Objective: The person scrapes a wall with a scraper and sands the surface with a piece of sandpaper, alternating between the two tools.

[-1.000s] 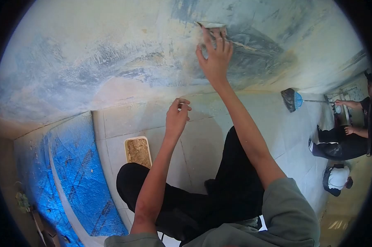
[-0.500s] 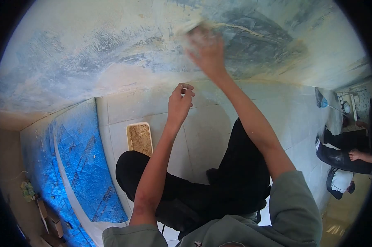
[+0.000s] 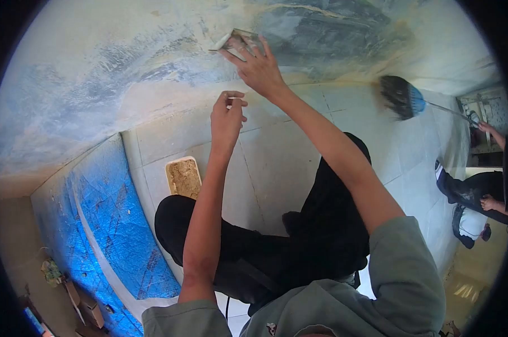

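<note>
Head view: our right hand (image 3: 258, 67) presses the scraper (image 3: 235, 40) flat to the wall (image 3: 124, 73) at twelve o'clock; left hand (image 3: 227, 119) pinches something small. Tilting the blade could gouge the wall's wet coat.

Right hand (image 3: 259, 70) with scraper (image 3: 235, 40) on wall (image 3: 124, 73)

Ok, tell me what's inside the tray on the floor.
The tray holds a brownish, lumpy, putty-like paste that fills it nearly to the rim. The paste hides the tray's bottom, and its near end is covered by the person's knee.
</note>
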A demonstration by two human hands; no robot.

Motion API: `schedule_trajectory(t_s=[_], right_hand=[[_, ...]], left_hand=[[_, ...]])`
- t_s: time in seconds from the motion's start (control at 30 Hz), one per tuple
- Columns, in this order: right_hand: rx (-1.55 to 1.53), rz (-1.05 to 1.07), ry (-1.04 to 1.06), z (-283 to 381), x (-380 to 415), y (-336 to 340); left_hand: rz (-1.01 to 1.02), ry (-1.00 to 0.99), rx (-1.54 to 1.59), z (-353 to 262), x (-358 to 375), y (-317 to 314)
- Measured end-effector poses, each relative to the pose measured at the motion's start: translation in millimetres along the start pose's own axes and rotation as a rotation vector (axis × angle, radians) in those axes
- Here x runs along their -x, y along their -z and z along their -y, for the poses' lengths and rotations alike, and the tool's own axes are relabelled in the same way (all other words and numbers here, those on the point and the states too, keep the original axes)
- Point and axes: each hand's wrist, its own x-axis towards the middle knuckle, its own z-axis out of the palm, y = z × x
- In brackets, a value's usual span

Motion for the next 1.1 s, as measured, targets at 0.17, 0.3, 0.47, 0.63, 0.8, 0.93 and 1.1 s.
schedule_trajectory(t_s=[0.17, 0.3, 0.47, 0.63, 0.8, 0.93, 1.1], right_hand=[[-0.313, -0.209, -0.018, 10, -11, 26], [-1.207, 0.108, -0.456, 31, -19, 43], [-1.732, 0.455, -0.455, 30, -18, 36], [-1.919, 0.54, -0.474, 22, -21, 39], [-1.957, 0.653, -0.687, 10, -25, 46], [-1.99, 0.713, -0.639, 1, -23, 48], [-2.147, 0.814, -0.564, -7, -21, 52]], left_hand=[[-0.158, 0.01, 0.068, 9, -16, 5], [-0.148, 0.035, 0.435, -4, -19, 23], [-0.083, 0.016, 0.63, 3, -21, 43], [-0.13, -0.056, 0.579, -6, -25, 52], [-0.126, -0.056, 0.571, -17, -26, 48], [-0.023, 0.016, 0.676, -23, -24, 45], [-0.076, -0.041, 0.678, -19, -27, 44]])
